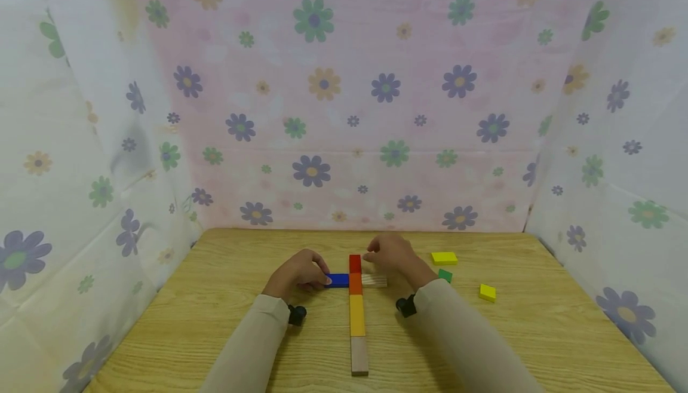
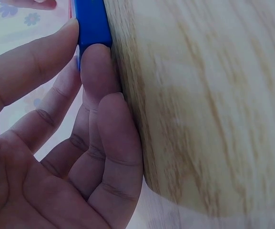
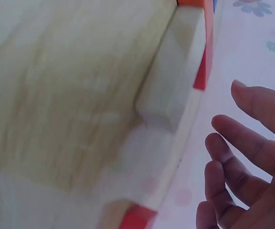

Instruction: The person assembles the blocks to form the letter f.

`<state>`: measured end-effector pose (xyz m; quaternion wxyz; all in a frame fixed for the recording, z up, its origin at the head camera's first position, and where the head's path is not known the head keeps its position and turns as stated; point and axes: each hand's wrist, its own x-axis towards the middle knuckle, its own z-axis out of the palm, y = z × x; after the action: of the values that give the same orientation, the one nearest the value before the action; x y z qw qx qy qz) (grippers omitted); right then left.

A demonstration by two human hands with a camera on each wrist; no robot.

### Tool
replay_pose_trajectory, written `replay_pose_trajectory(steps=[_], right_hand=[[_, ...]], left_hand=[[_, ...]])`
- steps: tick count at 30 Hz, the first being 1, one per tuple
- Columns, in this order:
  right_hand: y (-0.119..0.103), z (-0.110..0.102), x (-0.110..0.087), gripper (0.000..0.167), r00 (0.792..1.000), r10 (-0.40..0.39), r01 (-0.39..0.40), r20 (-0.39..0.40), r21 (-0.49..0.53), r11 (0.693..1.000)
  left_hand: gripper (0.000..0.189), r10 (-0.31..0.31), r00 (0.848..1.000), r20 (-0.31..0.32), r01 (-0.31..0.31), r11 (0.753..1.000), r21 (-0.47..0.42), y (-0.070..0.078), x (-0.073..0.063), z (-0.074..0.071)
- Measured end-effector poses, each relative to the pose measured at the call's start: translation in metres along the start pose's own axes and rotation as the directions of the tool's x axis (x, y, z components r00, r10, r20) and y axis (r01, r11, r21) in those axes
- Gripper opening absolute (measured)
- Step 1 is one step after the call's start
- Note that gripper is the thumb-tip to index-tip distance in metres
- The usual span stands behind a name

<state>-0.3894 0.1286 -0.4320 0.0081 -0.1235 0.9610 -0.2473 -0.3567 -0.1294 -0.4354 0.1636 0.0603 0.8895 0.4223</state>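
Note:
Wooden blocks lie flat on the table in a cross. Its upright runs from a red block (image 1: 355, 263) through an orange block (image 1: 356, 284) and a yellow-orange block (image 1: 357, 315) to a plain wood block (image 1: 359, 355). A blue block (image 1: 338, 281) forms the left arm; a pale wood block (image 1: 374, 280) forms the right. My left hand (image 1: 298, 273) pinches the blue block's outer end between thumb and fingers, as the left wrist view shows. Just right of the red block, my right hand (image 1: 395, 254) hovers with loosely bent fingers, holding nothing.
To the right lie a yellow block (image 1: 444, 258), a green block (image 1: 445, 275) partly behind the right sleeve, and another yellow piece (image 1: 487, 292). A red-ended piece (image 3: 138, 217) shows low in the right wrist view. Flowered cloth (image 1: 344, 112) surrounds the wooden table (image 1: 215, 285).

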Motion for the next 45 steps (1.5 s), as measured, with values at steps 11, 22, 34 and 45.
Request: replay_pose_trajectory(steps=[11,22,34,45], right_hand=[[0.043,-0.026,-0.008,0.027,0.998,-0.055,0.053,-0.035,-0.050,0.997],[0.095,-0.046,-0.031,0.031,0.999,0.005,-0.005,-0.039,-0.006,1.000],[0.142,-0.066,-0.049,0.044,0.998,0.030,-0.028,-0.052,0.028,0.999],[0.173,-0.076,-0.062,0.055,0.996,0.084,-0.082,-0.008,0.136,0.987]], left_hand=[[0.013,0.004,1.000,-0.005,-0.004,1.000,0.006,-0.003,0.002,0.001],[0.013,0.004,1.000,-0.007,-0.004,1.000,0.004,-0.001,0.000,0.001],[0.011,0.010,1.000,-0.007,-0.009,1.000,0.009,-0.002,0.001,0.002],[0.011,0.003,1.000,-0.011,-0.003,1.000,-0.003,-0.002,0.001,0.002]])
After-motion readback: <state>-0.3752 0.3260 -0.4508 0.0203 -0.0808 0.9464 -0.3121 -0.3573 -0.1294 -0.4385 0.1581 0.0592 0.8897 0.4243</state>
